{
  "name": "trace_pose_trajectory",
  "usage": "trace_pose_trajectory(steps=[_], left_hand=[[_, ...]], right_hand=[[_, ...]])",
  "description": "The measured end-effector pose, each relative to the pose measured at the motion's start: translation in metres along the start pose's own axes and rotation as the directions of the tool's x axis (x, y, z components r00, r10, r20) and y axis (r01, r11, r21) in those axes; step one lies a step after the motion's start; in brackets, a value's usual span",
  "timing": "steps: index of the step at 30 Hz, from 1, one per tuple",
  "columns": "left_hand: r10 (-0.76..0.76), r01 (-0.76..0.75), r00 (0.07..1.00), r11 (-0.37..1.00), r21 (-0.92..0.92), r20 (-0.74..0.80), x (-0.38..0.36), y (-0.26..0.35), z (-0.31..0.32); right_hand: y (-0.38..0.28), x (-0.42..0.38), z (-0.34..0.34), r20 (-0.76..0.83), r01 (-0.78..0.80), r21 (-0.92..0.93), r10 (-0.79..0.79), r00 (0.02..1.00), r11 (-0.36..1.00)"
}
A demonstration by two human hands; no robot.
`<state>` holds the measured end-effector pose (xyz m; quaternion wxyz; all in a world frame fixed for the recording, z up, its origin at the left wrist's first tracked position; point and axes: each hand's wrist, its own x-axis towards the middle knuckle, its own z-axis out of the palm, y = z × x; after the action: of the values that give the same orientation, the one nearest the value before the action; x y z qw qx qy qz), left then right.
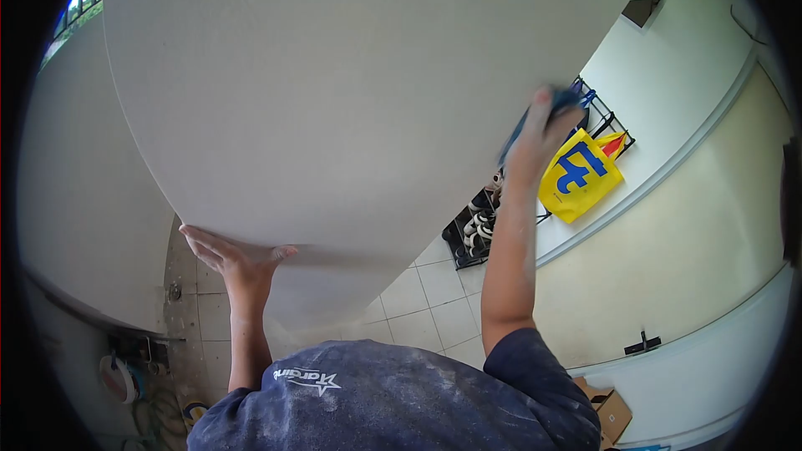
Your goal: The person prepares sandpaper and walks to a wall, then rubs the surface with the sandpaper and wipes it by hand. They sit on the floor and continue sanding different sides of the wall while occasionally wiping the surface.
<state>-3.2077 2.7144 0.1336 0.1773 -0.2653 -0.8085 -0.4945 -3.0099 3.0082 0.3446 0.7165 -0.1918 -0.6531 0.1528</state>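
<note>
A broad, pale, smooth wall (334,100) fills the middle of the view. Low on its left part, my left hand (232,256) lies against the surface, fingers stretched out and thumb spread to the right. It holds nothing. My right hand (537,138) is raised at the wall's right edge, its fingers wrapped round a blue sanding block (565,102). Motion blurs the block, and the hand hides part of it. White dust coats both hands and the right forearm.
Beyond the wall's right edge, a yellow bag (581,177) hangs from a black rack (620,127). Shoes stand on a shoe rack (469,232) below. A cream door (668,242) is at right, with a cardboard box (614,411) low down. Tiles (418,309) cover the floor.
</note>
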Motion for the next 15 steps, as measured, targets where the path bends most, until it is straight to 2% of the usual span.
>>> trace_pose_trajectory(steps=[3,4,6,8,9,11,12,14,15], left_hand=[[-0.006,0.006,1.0,1.0,0.024,0.011,0.0,-0.003,0.001],[0.0,-0.001,1.0,0.999,0.034,0.013,0.0,-0.003,0.001],[-0.02,0.018,0.999,0.999,0.041,0.038,0.001,0.0,-0.002],[-0.025,0.023,0.999,0.999,0.048,0.043,0.001,0.001,-0.001],[-0.018,0.015,0.999,0.998,0.054,0.044,0.001,-0.001,-0.002],[-0.014,0.012,0.999,0.998,0.058,0.045,0.0,0.0,0.0],[-0.016,0.013,0.999,0.998,0.059,0.047,0.0,0.0,0.0],[-0.013,0.011,0.999,0.998,0.06,0.043,0.004,0.0,-0.002],[-0.016,0.014,0.999,0.998,0.057,0.044,0.003,0.0,-0.002]], right_hand=[[0.016,-0.038,0.0,-0.014,-0.028,-0.044,0.028,1.0,0.999],[-0.002,-0.021,0.004,-0.015,-0.008,-0.03,0.008,1.0,1.0],[-0.031,0.041,0.006,0.01,-0.06,-0.15,0.062,0.998,0.987],[-0.056,0.099,0.014,0.044,-0.029,-0.035,0.031,0.999,0.999],[-0.055,0.102,0.015,0.025,-0.005,-0.014,0.006,1.0,1.0],[-0.051,0.101,0.016,-0.009,0.041,0.023,-0.041,0.999,0.999],[-0.044,0.078,0.015,-0.039,-0.002,-0.037,0.0,0.999,0.999],[-0.009,0.021,0.011,-0.047,0.027,-0.036,-0.028,0.999,0.999],[-0.011,0.022,0.012,-0.051,0.058,-0.044,-0.06,0.997,0.997]])
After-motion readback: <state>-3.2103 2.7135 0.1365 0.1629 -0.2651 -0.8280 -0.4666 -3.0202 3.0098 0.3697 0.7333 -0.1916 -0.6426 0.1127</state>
